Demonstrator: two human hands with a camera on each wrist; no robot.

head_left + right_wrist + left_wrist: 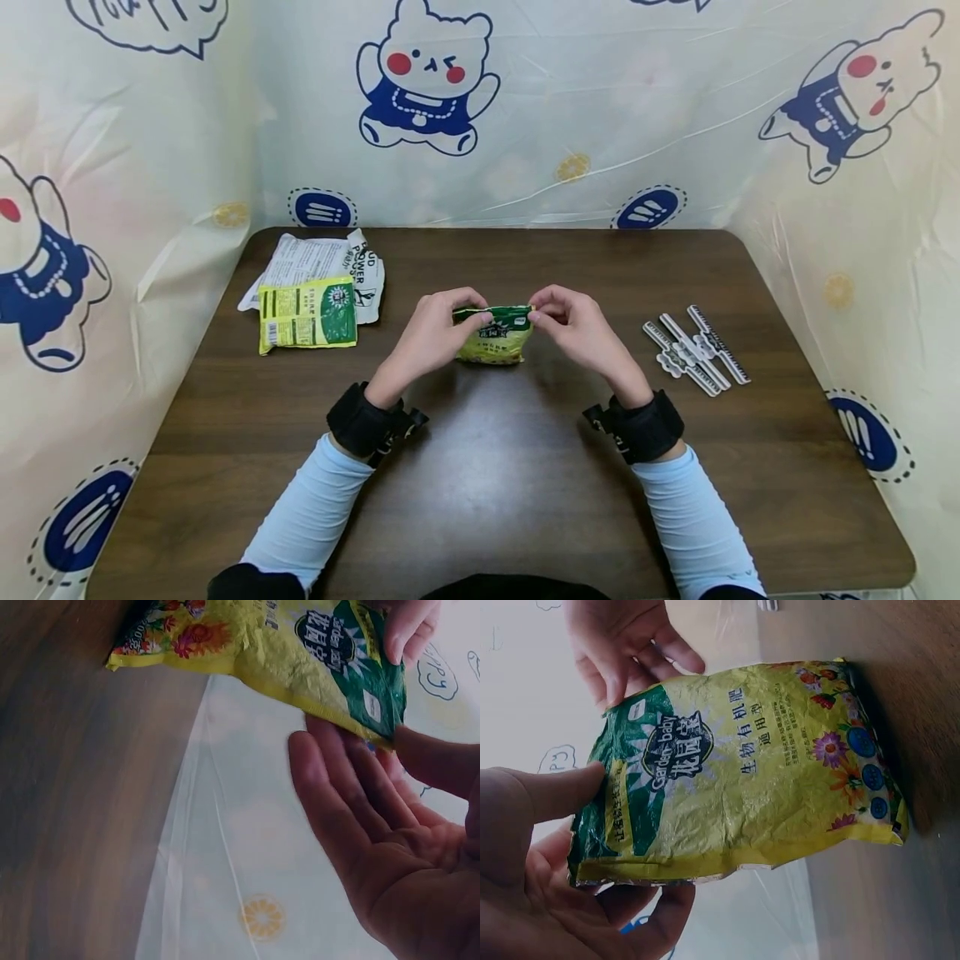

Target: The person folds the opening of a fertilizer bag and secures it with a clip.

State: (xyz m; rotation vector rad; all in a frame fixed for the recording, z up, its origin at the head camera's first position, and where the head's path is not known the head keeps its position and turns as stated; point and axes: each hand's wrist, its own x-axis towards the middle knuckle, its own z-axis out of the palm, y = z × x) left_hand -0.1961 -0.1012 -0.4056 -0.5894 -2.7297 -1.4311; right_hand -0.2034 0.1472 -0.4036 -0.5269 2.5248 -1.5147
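Observation:
Both hands hold a yellow and green fertilizer bag (497, 346) upright over the middle of the table, its lower edge close to the wood. The left hand (437, 327) grips the top left corner, thumb on the printed front and fingers behind. At the opposite top corner, the right hand (576, 327) pinches the edge between thumb and fingers. In the left wrist view the bag (735, 765) shows a "Garden baby" logo and printed flowers. The right wrist view has the right thumb at the green corner of the bag (375, 697), fingers extended behind it.
On the left, a yellow-green packet (307, 314) lies over a white packet (303, 258) with black print. Three white strips with dark ruler-like marks (696, 348) lie on the right. A printed curtain (525, 183) surrounds the brown table (480, 500).

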